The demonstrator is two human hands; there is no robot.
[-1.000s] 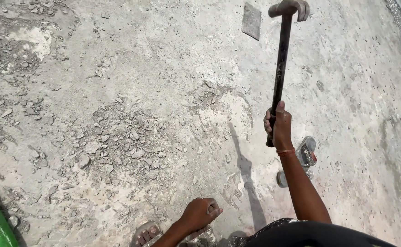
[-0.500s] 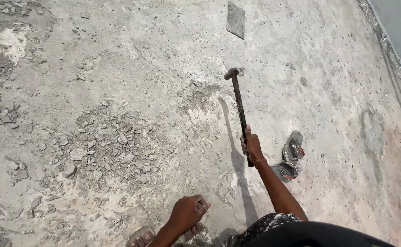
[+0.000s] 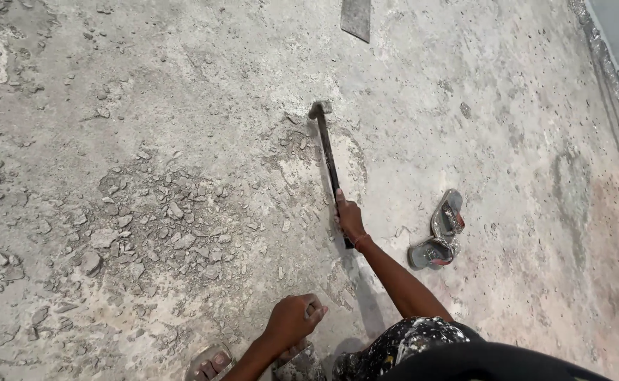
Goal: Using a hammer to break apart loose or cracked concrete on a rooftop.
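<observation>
The right hand (image 3: 350,220) has its fingers wrapped around the hammer (image 3: 329,159) handle. The hammer head touches the broken concrete floor (image 3: 182,141). The left hand (image 3: 292,321) is curled, holding nothing.

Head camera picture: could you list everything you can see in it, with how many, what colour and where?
hammer: one, dark handle, grey head down on the floor, centre
rubble: many grey chips, scattered left of centre
sandals: two, grey, lying on the floor right of the hammer
flat slab: one, grey, top edge
floor: grey concrete, chipped and pitted
foot: one, in a sandal, bottom edge
left hand: one, closed, low near the foot
right hand: one, orange wristband, gripping the hammer handle
</observation>
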